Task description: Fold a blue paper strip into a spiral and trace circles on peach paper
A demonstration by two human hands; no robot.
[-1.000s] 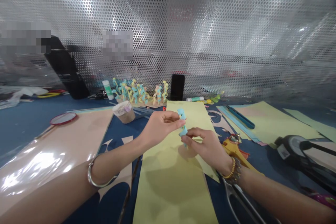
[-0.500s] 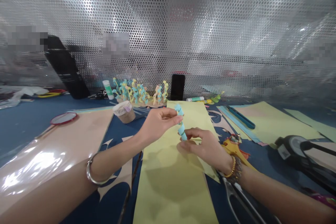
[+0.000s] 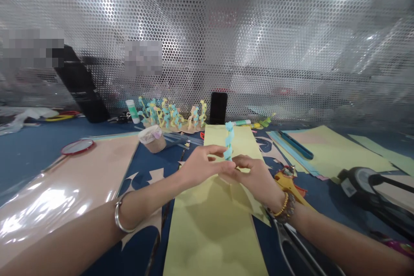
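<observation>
A blue twisted paper strip (image 3: 229,140) stands nearly upright above the yellow paper sheet (image 3: 213,233) in the middle. My left hand (image 3: 203,166) pinches its lower part from the left, with thumb and fingers close together. From the right, my right hand (image 3: 254,177) has its fingertips closed at the strip's bottom end, touching the left fingertips. Those fingertips hide the strip's base. Behind my hands, a row of curled blue, yellow and pink paper pieces (image 3: 166,114) stands on a pinkish base.
A lidded tub (image 3: 152,139), a glue stick (image 3: 132,111) and a magnifying glass (image 3: 77,147) lie left. A phone (image 3: 218,108) leans at the back. On the right are yellow scissors (image 3: 289,185), a blue cutter (image 3: 296,145), metal scissors (image 3: 291,241) and a black tool (image 3: 362,185).
My left hand has moved down and slightly right along the strip, close to my right hand. The strip now stands more upright, with its top free above my fingers.
</observation>
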